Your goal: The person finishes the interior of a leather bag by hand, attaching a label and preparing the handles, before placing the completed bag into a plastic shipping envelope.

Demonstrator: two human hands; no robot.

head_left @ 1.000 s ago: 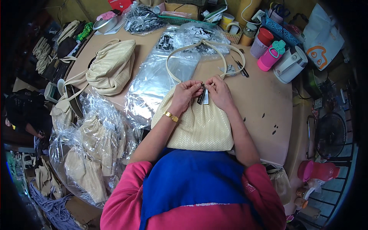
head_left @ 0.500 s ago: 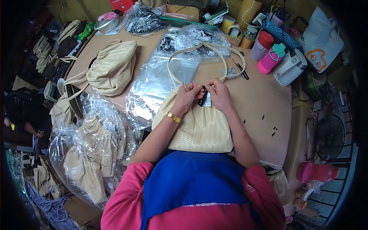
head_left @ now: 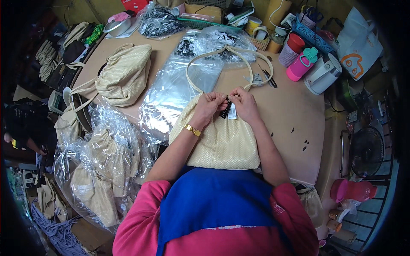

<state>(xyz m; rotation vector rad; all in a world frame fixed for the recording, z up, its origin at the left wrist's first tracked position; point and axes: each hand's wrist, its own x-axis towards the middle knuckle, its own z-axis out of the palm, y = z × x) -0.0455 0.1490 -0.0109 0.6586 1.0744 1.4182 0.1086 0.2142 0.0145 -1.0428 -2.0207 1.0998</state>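
Both hands pinched at the top edge of the cream woven handbag (head_left: 222, 143): left hand (head_left: 210, 106) and right hand (head_left: 244, 104) closed, fingertips meeting over a small dark-and-white hang tag (head_left: 228, 111). Gold wristband (head_left: 192, 130) on left wrist. Bag lay flat on the tan round table (head_left: 290, 123), herringbone texture, handle loop (head_left: 226, 53) arcing away over crinkled clear plastic sheet (head_left: 179, 85). Second cream bag (head_left: 124, 74) slumped to the left; bagged ones (head_left: 98, 170) stacked beside the table.

left hand (head_left: 210, 107) + right hand (head_left: 244, 105) pinch tag (head_left: 229, 111) | on cream handbag (head_left: 222, 141) | table (head_left: 286, 119)
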